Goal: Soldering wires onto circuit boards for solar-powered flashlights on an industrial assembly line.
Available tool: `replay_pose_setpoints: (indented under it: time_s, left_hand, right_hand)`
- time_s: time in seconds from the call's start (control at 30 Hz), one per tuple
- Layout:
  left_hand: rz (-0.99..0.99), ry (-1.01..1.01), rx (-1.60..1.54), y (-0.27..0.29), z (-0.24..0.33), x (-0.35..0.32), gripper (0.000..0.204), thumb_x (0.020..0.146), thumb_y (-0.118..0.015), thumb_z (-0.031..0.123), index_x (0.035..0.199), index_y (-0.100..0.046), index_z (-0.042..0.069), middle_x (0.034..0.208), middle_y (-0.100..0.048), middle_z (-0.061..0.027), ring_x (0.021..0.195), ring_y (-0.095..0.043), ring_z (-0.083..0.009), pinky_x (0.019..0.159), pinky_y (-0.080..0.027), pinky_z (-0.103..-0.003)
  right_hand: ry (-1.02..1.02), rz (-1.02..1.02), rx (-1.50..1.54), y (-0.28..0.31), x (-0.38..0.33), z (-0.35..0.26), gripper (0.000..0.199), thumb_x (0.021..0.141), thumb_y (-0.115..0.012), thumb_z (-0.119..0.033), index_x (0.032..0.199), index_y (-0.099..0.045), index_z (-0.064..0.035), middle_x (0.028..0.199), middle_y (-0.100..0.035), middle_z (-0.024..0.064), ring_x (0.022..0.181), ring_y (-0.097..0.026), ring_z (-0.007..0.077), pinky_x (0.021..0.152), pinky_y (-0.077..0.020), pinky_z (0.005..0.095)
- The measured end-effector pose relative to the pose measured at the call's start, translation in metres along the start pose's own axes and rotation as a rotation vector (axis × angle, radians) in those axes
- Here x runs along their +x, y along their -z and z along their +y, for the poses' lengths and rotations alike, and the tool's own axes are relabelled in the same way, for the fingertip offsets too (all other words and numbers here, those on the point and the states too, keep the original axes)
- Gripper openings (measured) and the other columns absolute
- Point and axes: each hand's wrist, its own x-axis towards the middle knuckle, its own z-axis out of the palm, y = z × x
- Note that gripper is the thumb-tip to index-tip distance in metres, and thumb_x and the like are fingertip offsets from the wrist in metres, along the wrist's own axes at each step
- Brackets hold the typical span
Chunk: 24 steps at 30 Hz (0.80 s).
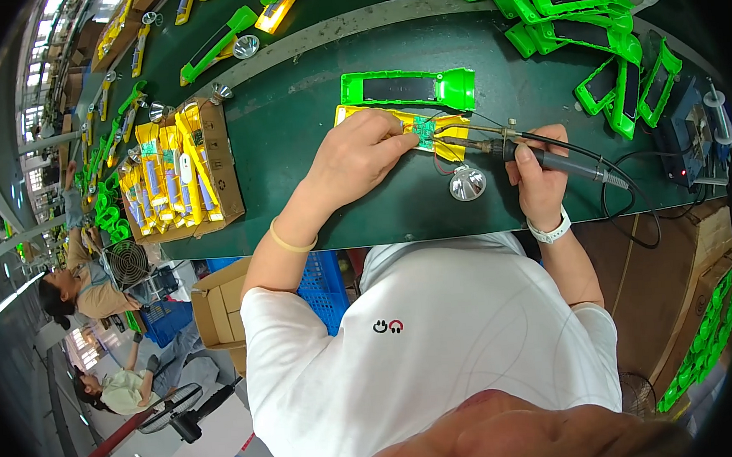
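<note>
My right hand (540, 176) is closed round the dark handle of a soldering iron (559, 162), which has a thin wire-feed tube along it. The iron's tip points left at a small green circuit board (424, 129) on a yellow flashlight housing half (453, 147). My left hand (363, 155) lies over the left part of that housing, thumb and fingers pinched near the board; what they grip is hidden. A round silver reflector (467, 183) sits just below the housing, joined by thin wires. Directly beyond lies a green flashlight shell (408, 90) with a dark panel.
A cardboard box (226, 166) of yellow housings stands at left. Green shells (579, 6) are piled at the far right. A blue soldering station (686, 146) sits at the right edge, its black cable (652, 226) looping nearby. Two people sit further left.
</note>
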Motion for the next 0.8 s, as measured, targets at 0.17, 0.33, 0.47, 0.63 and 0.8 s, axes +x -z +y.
replay_pose_setpoints:
  time_s: [0.17,0.33,0.47,0.63,0.8]
  left_hand:
    - [-0.061,-0.012,0.054,0.003,0.001,0.002,0.024,0.063,-0.068,0.001,0.086,-0.064,0.008,0.080,-0.056,-0.0041,0.074,-0.058,-0.0201,0.060,-0.049,-0.031]
    - [-0.112,-0.021,0.127,0.006,0.005,0.004,0.022,0.063,-0.067,0.002,0.084,-0.064,0.009,0.079,-0.055,-0.0038,0.073,-0.058,-0.0190,0.058,-0.049,-0.030]
    - [-0.128,-0.030,0.151,0.006,0.006,0.004,0.022,0.063,-0.067,0.003,0.084,-0.063,0.009,0.079,-0.055,-0.0035,0.073,-0.058,-0.0188,0.058,-0.049,-0.030]
    - [-0.116,-0.030,0.176,0.005,0.008,0.004,0.022,0.063,-0.067,0.003,0.083,-0.064,0.009,0.079,-0.055,-0.0034,0.074,-0.058,-0.0189,0.058,-0.050,-0.029]
    - [-0.065,0.160,-0.124,0.012,0.004,0.013,0.018,0.066,-0.068,0.005,0.083,-0.064,0.008,0.080,-0.056,-0.0061,0.074,-0.058,-0.0216,0.061,-0.049,-0.031]
  right_hand:
    - [-0.013,-0.042,-0.038,0.000,0.000,0.002,0.025,0.084,-0.060,-0.010,0.092,-0.037,-0.0048,0.070,-0.051,0.0035,0.055,-0.044,0.0053,0.049,-0.0370,0.0190]
    - [-0.009,-0.082,-0.127,0.001,-0.001,0.009,0.025,0.083,-0.060,-0.006,0.094,-0.038,-0.0043,0.075,-0.051,0.0037,0.058,-0.045,0.0047,0.051,-0.0378,0.0193]
    - [-0.029,-0.075,-0.077,-0.001,-0.003,0.002,0.024,0.084,-0.060,-0.007,0.094,-0.038,-0.0044,0.076,-0.050,0.0039,0.057,-0.045,0.0058,0.050,-0.0384,0.0201]
    - [0.015,0.069,0.081,0.006,-0.002,-0.001,0.023,0.086,-0.057,-0.013,0.095,-0.038,-0.0055,0.073,-0.048,0.0057,0.053,-0.047,0.0102,0.048,-0.0399,0.0223]
    - [0.103,0.260,0.185,0.012,0.003,-0.001,0.021,0.087,-0.055,-0.016,0.096,-0.039,-0.0052,0.072,-0.047,0.0077,0.050,-0.045,0.0131,0.046,-0.0393,0.0234]
